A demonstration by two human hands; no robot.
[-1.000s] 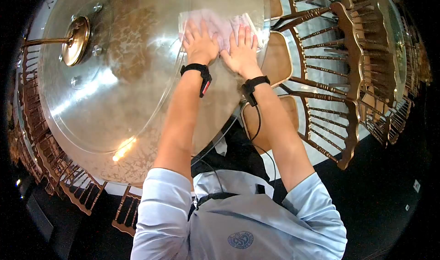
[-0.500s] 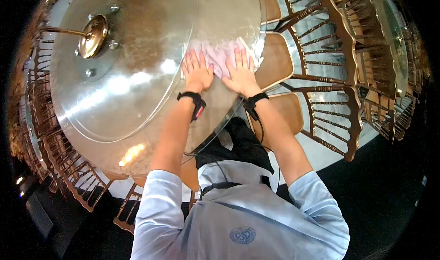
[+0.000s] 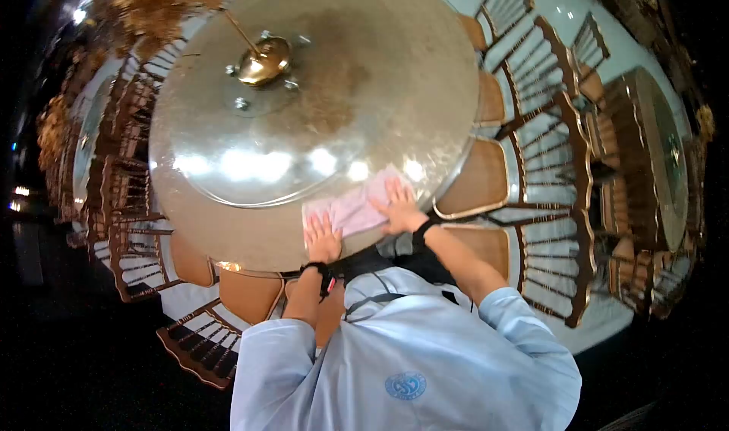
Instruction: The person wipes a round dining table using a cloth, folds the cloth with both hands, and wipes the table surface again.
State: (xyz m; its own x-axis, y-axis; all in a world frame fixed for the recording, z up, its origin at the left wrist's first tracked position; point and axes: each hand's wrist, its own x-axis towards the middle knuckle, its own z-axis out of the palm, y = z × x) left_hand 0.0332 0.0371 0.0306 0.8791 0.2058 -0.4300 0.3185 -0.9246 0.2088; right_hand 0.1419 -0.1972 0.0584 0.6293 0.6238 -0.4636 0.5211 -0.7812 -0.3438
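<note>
A pink cloth (image 3: 354,210) lies spread on the round table (image 3: 254,250), close to the edge nearest my body. My left hand (image 3: 323,239) rests flat on the cloth's left end, fingers apart. On its right end my right hand (image 3: 399,207) presses down, also with spread fingers. Both palms face the cloth, and each wrist wears a black strap. A round glass turntable (image 3: 228,192) covers the table's middle, just beyond the cloth.
A gold stand base (image 3: 263,63) with a thin pole is on the turntable, ringed by small glass pieces. Wooden chairs with tan seats (image 3: 474,179) line the table's right and near sides. A second round table (image 3: 661,157) stands at far right.
Both hands have drawn the cloth nearer to my body along the table rim, and it lies flatter now. The camera view has shifted, showing more of the table's far side.
</note>
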